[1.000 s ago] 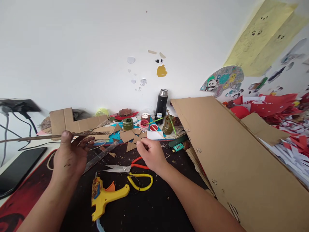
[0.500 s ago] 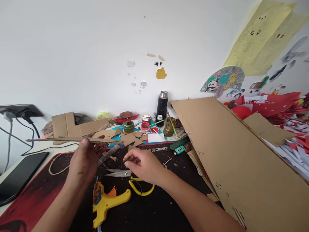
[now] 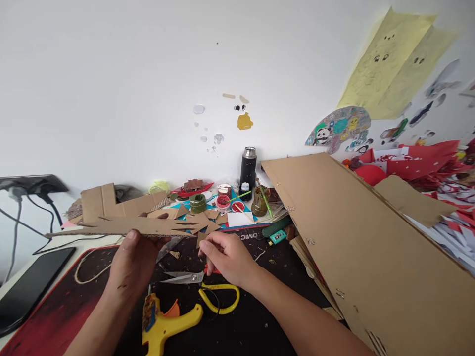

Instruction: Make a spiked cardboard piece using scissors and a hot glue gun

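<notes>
My left hand (image 3: 132,259) grips a long flat cardboard strip (image 3: 129,226) with slits cut into its right end, held level above the dark desk mat (image 3: 237,326). My right hand (image 3: 227,257) hovers just right of the strip's slit end, fingers curled and pinched near a small cardboard scrap; whether it holds anything is unclear. Under it lie scissors (image 3: 208,287) with yellow and red handles. A yellow glue gun (image 3: 165,321) rests near the mat's front.
A big cardboard sheet (image 3: 356,237) leans at the right, over red and white paper scraps (image 3: 438,168). Paint jars (image 3: 222,201), a black flask (image 3: 248,167) and cardboard offcuts (image 3: 122,202) crowd the back. A phone (image 3: 29,287) lies at the left; a metal ruler (image 3: 167,246) sits under the strip.
My left hand brought the strip rightward and tilted it from edge-on to show its flat face. My right hand dropped toward the scissors, then rose to the strip's slit end.
</notes>
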`<action>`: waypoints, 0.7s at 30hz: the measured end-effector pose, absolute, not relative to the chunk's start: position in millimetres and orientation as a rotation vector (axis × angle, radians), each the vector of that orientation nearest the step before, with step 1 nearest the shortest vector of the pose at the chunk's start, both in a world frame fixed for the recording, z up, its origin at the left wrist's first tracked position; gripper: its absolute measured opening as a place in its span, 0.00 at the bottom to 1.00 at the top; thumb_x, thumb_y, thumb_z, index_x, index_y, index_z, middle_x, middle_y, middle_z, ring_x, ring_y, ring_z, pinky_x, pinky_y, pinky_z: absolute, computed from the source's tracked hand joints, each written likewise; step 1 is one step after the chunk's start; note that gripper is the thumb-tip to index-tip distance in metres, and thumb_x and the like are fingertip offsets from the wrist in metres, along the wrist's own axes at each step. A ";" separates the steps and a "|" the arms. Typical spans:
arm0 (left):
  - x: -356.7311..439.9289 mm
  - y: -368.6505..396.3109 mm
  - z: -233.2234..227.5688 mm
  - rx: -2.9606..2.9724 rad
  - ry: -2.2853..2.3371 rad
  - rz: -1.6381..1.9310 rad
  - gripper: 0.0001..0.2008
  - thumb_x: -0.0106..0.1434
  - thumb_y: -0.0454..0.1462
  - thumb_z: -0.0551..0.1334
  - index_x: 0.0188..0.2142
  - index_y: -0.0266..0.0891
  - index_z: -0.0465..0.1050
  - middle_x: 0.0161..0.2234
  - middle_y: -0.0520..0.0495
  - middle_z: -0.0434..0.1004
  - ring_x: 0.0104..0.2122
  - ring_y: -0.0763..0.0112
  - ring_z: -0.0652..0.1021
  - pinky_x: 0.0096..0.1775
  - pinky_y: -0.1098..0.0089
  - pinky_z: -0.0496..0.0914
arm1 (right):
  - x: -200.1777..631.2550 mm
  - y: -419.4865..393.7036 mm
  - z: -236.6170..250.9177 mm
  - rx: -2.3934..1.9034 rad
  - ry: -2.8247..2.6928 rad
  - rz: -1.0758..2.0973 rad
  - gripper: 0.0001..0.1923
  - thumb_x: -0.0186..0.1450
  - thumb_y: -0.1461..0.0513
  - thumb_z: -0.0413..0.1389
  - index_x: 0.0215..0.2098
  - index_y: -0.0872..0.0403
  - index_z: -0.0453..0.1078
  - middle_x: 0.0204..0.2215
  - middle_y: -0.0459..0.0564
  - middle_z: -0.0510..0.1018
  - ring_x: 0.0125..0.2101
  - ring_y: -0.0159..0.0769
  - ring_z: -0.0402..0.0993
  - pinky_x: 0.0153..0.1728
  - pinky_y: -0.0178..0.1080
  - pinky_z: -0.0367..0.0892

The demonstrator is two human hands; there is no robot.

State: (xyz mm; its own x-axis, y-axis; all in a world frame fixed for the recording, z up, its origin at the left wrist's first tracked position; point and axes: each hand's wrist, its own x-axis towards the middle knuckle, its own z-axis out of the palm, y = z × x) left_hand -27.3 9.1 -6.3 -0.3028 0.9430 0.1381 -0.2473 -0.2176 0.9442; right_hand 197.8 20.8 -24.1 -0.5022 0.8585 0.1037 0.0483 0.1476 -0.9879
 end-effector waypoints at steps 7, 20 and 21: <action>-35.0 13.2 -13.0 0.990 1.041 1.614 0.27 0.56 0.64 0.73 0.52 0.63 0.83 0.62 0.52 0.83 0.68 0.39 0.73 0.52 0.47 0.79 | 199.8 20.0 -16.9 -0.905 -1.703 1.317 0.12 0.77 0.56 0.55 0.39 0.53 0.75 0.20 0.41 0.73 0.21 0.33 0.75 0.27 0.34 0.68; -33.1 7.6 -20.4 0.982 1.011 1.675 0.28 0.58 0.61 0.74 0.56 0.61 0.83 0.62 0.48 0.82 0.70 0.34 0.70 0.64 0.35 0.72 | 203.6 16.2 -8.3 -0.910 -1.727 1.088 0.16 0.75 0.49 0.54 0.41 0.51 0.74 0.25 0.44 0.76 0.25 0.34 0.75 0.28 0.35 0.66; -35.1 7.1 -21.9 0.973 1.001 1.678 0.29 0.57 0.61 0.74 0.56 0.62 0.83 0.63 0.48 0.82 0.71 0.32 0.68 0.65 0.32 0.70 | 203.8 15.7 -8.2 -0.902 -1.722 1.079 0.17 0.76 0.48 0.53 0.41 0.51 0.74 0.24 0.44 0.75 0.24 0.34 0.74 0.27 0.35 0.65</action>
State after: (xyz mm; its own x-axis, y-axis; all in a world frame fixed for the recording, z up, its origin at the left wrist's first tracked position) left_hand -35.1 7.1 -21.9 -0.2615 0.9512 0.1640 -0.3070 -0.2431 0.9201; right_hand 203.8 15.7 -8.2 -0.3424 0.8908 0.2987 0.1196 0.3566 -0.9266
